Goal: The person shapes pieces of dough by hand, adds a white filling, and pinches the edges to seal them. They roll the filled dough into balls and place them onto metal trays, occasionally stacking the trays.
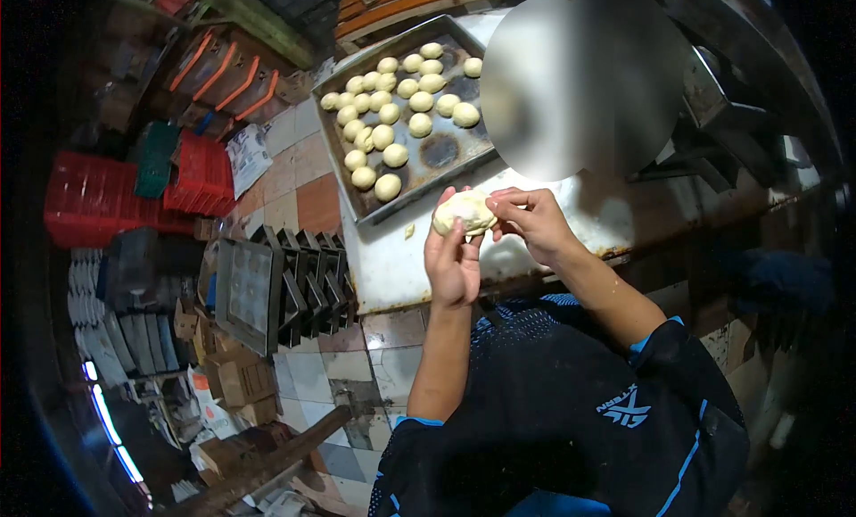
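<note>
A flattened piece of pale yellow dough [464, 210] lies across the palm and fingers of my left hand [453, 265], whose thumb rests on its face. A whiter patch shows in the dough's middle. From the right, my right hand [533, 221] pinches the dough's edge between thumb and fingertips. Both hands are above the near edge of a white worktable [392, 281]. Beyond them, a large dark metal baking tray [360, 215] holds several round dough balls [387, 188], mostly on its left side. A small dough scrap [409, 231] sits on the table beside the tray.
Left of the table, metal trays [245, 289] are stacked on the tiled floor [343, 365]. Red crates [111, 196] and a green crate [153, 160] stand farther left, with cardboard boxes [239, 376] below. A blurred patch hides the table's far right.
</note>
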`<act>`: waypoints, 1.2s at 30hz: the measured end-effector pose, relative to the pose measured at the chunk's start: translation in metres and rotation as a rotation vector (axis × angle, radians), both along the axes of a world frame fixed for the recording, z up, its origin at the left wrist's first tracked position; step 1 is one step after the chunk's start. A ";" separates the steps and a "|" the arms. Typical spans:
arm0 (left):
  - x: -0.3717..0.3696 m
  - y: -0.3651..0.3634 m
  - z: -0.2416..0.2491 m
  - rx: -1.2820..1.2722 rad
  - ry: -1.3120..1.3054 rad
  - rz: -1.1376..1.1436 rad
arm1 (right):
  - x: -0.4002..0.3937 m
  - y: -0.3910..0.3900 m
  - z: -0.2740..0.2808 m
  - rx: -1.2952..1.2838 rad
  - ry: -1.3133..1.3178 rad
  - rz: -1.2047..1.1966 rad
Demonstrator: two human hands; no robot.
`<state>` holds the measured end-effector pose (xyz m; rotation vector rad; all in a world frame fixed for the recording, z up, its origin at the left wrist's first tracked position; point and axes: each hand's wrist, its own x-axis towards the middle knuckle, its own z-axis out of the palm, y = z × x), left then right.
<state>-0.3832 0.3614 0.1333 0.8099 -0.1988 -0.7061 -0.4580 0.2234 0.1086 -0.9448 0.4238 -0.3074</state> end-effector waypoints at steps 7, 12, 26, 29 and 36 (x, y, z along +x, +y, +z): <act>-0.046 0.099 0.023 0.644 -1.039 0.273 | -0.012 0.122 0.084 -1.252 -0.257 -0.291; -0.067 0.206 0.040 -0.118 -0.385 0.181 | -0.043 0.195 0.119 -1.484 -0.648 -0.178; -0.121 0.304 0.051 0.701 -1.342 0.634 | -0.095 0.293 0.152 -1.484 -0.467 0.129; -0.115 0.278 0.051 0.378 -1.088 0.555 | -0.092 0.273 0.149 -1.609 -0.527 0.048; -0.108 0.214 0.061 -0.202 -0.808 0.257 | -0.116 0.213 0.170 -0.874 -0.229 0.196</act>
